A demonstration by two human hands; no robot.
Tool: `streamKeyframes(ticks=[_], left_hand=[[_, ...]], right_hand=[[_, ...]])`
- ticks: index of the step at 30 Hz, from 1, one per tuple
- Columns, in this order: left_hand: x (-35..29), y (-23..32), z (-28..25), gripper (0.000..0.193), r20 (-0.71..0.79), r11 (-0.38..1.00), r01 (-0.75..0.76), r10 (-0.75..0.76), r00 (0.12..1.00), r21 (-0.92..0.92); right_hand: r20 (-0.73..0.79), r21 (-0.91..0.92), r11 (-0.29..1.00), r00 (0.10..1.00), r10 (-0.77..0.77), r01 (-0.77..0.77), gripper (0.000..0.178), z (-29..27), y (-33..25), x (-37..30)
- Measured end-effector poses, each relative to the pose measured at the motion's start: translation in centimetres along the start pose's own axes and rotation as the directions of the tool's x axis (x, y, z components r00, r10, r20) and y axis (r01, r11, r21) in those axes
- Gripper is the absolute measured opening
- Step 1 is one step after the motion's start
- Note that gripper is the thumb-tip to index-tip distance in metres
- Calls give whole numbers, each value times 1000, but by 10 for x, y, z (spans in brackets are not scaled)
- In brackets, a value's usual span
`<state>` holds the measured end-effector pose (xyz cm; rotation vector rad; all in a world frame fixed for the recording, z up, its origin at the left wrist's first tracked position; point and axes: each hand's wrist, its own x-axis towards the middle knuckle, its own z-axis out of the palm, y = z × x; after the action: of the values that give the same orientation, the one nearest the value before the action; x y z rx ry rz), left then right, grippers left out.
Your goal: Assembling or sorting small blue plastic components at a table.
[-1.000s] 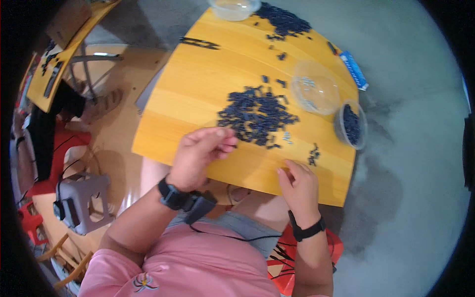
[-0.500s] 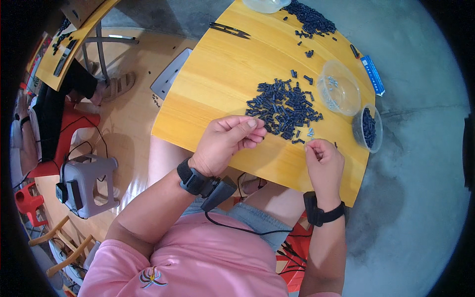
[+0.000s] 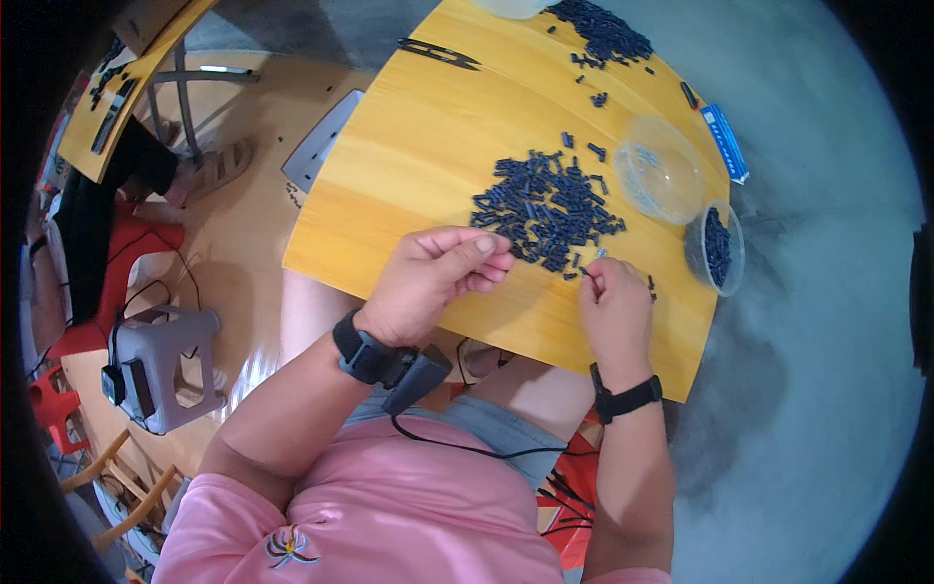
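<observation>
A pile of small black tubular parts (image 3: 545, 209) lies on the yellow wooden table (image 3: 389, 185) in front of me. My left hand (image 3: 433, 277) is closed at the pile's near left edge, thumb pressed to the index finger; whatever is in that pinch is too small or hidden. To the right, my right hand (image 3: 618, 310) pinches at the pile's near right edge, with a small dark piece showing at its fingertips. Just beyond those fingertips, part of a few tiny silvery pieces (image 3: 602, 253) shows. A few loose black parts lie beside the right hand.
Right of the pile stand a clear round tub (image 3: 686, 200) with small silvery pieces and a smaller tub (image 3: 717, 248) of black parts. Thread snips (image 3: 440, 54), a blue packet (image 3: 725, 144) and a second black pile (image 3: 608, 34) lie farther off. A grey stool (image 3: 170, 365) stands left.
My right hand has moved a little left, closer to the pile, and a dark piece now shows at its fingertips. My left hand keeps its pinch. The whole view has shifted slightly.
</observation>
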<state>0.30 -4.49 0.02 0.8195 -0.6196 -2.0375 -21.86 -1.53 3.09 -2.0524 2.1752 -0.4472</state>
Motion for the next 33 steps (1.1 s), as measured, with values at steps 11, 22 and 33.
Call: streamKeyframes(ticks=[11,22,33], left_hand=[[-2,-5,-5,21,-24,997,-61,62,998,45],[-2,-2,-2,22,31,1000,-17,16,999,19],[0,-2,-7,24,90,1000,-3,3,996,-1]], right_hand=[[32,101,995,999,-9,6,14,-5,-1,-9],[64,166,986,998,3,-13,18,-15,-1,-6],[-81,-225,966,990,114,-130,12,-19,-17,69]])
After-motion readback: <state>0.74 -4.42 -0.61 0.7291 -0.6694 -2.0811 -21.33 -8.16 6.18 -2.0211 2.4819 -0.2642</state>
